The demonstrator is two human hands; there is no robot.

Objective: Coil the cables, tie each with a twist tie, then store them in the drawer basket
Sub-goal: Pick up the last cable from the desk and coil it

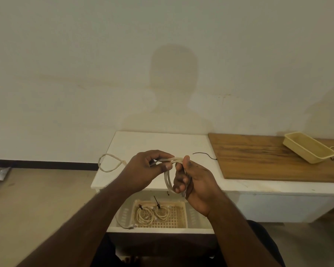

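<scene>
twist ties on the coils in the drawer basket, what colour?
Black, on both coiled cables in the drawer basket; head view.

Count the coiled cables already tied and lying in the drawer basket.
2. One tied coil lies at the left of the basket, the other just right of it. Nothing else seems hidden there.

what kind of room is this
Probably a plain room at home or a small workspace, not a kitchen or shop: a bare wall, a low white cabinet with an open drawer holding a basket, and a wooden board on top.
</scene>
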